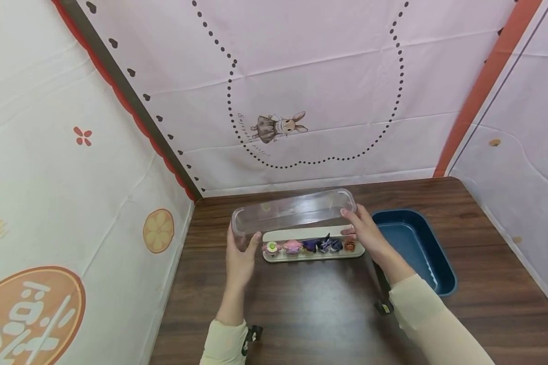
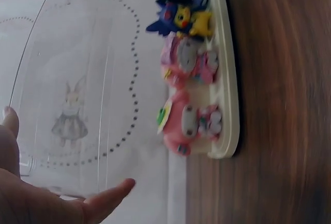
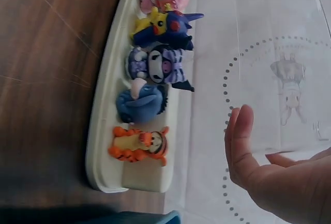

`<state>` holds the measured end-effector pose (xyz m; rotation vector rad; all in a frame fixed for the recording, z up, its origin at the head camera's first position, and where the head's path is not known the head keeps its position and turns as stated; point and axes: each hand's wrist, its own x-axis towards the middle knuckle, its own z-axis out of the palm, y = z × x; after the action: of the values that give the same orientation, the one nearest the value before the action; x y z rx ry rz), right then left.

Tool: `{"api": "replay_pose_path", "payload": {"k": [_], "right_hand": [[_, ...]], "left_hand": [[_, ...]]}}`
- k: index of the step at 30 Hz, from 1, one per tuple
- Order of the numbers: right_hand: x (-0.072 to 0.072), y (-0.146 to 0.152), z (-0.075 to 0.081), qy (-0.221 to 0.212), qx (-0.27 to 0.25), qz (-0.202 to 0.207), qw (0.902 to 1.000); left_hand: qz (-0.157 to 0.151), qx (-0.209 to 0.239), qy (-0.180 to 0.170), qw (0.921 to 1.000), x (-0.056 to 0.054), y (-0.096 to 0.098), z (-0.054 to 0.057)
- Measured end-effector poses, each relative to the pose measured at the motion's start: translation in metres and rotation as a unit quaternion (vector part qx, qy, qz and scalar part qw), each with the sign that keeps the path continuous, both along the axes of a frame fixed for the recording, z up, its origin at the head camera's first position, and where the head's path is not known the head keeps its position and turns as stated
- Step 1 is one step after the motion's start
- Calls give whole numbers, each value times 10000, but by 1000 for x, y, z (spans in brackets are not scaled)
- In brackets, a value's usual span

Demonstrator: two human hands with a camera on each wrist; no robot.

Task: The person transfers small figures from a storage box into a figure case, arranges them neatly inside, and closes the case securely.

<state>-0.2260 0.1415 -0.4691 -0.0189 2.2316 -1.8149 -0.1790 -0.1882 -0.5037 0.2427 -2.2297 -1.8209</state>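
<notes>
A long clear plastic cover (image 1: pixel 292 210) is held up over the table's far side by both hands. My left hand (image 1: pixel 240 258) grips its left end, the thumb apart from the fingers. At the opposite end my right hand (image 1: pixel 367 233) holds the cover between thumb and fingers. Below and nearer stands a narrow cream display base (image 1: pixel 312 257) with several small figurines in a row. A pink figurine in a hat (image 2: pixel 181 123) is at the left end. An orange striped tiger figurine (image 3: pixel 139 144) is at the right, beside a blue donkey figurine (image 3: pixel 142 102).
An empty-looking dark blue tray (image 1: pixel 406 243) stands on the brown wooden table (image 1: pixel 310 314), right of the base and partly behind the right forearm. Printed pale cloth (image 1: pixel 315 101) rises behind the table and along both sides.
</notes>
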Motion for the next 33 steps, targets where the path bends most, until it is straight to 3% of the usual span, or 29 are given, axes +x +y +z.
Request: {"api": "replay_pose_path", "payload": {"k": [5, 11, 17, 25, 33], "right_hand": [[10, 3, -6, -29, -58, -289, 9996], [20, 7, -8, -94, 350, -678, 9970], [25, 8, -14, -118, 675, -843, 9941], [26, 8, -28, -207, 490, -979, 9938], [25, 4, -40, -377, 485, -1104, 9920]], "left_hand": [[-380, 123, -221, 9990, -7, 9, -3], [-874, 16, -351, 9955, -16, 14, -6], [-826, 37, -285, 9962, -19, 20, -13], [-954, 85, -51, 9954, -19, 27, -23], [-915, 22, -363, 9951, -15, 28, -32]]}}
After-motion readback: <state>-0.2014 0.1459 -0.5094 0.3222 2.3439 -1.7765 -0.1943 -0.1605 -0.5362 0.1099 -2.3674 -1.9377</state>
